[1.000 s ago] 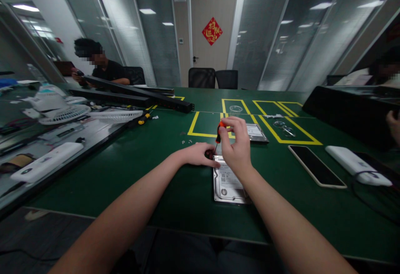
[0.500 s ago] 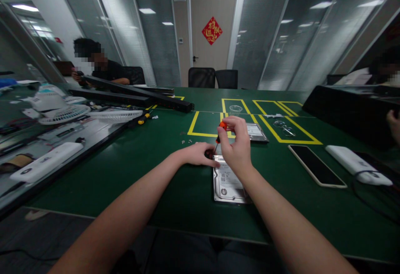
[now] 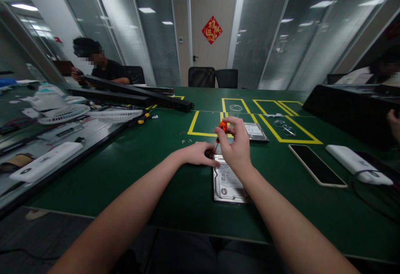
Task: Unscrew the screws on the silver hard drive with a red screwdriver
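Observation:
A silver hard drive (image 3: pixel 229 182) with a white label lies flat on the green table in front of me. My right hand (image 3: pixel 236 147) is closed round the orange and black handle of a screwdriver (image 3: pixel 223 127). The shaft slants down to the drive's far left corner, where its tip is hard to make out. My left hand (image 3: pixel 200 154) curls at that same corner, thumb on the drive's top edge and fingers bent beyond it. The right hand and forearm cover the drive's right side. Several tiny screws (image 3: pixel 186 141) lie just beyond my left hand.
A second hard drive (image 3: pixel 256 132) sits behind my right hand, near a clear cup (image 3: pixel 236 109). To the right are a phone (image 3: pixel 317 165) and a white power strip (image 3: pixel 359 165). Fan parts (image 3: pixel 65 113) and black bars (image 3: pixel 140 95) fill the left. Two people sit farther off.
The fingers of my right hand have shifted slightly on the screwdriver handle, which shows turned a little. My left hand and the hard drive have stayed in place.

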The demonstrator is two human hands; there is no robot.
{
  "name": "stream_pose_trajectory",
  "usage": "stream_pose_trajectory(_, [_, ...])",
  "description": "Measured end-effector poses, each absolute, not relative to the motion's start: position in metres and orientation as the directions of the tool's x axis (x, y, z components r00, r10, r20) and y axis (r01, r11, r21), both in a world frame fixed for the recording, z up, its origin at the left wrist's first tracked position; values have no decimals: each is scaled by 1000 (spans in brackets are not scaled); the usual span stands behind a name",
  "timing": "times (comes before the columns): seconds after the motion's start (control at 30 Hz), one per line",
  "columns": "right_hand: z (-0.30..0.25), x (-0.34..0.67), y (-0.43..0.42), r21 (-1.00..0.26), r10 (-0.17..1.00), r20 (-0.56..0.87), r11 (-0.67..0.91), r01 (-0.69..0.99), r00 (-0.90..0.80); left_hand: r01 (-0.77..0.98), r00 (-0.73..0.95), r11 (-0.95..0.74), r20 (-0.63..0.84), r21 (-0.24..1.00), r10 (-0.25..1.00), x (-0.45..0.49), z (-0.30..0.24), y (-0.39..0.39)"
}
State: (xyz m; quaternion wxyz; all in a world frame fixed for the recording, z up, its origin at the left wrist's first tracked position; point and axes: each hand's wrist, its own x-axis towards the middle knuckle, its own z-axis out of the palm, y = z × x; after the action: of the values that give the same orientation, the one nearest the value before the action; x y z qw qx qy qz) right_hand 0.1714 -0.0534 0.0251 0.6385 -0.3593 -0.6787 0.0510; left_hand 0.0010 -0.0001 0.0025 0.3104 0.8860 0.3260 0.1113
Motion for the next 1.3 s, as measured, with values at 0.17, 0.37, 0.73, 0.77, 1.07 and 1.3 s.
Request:
stream_pose_trajectory(0.17, [27,170,-54,-499,521,850,752,431,75,510,764,-601,-4,615,645,1,1,1])
stream_pose_trajectory(0.37, [28,169,-55,-493,514,855,763,417,69,501,763,-592,0,632,646,1,0,1])
stream_pose_trajectory(0.73, [31,169,-60,-476,519,854,754,453,35,496,760,-573,-7,652,650,1,1,1])
stream_pose_trajectory(0.77, [32,169,-60,-476,520,853,753,455,31,499,758,-571,-10,652,652,1,1,1])
stream_pose_trajectory(1.07, [32,169,-60,-471,518,855,754,458,25,496,766,-584,-7,642,643,1,4,0])
stream_pose_trajectory(1.3, [31,170,-60,-474,520,854,758,448,23,490,769,-593,4,639,640,0,2,0])
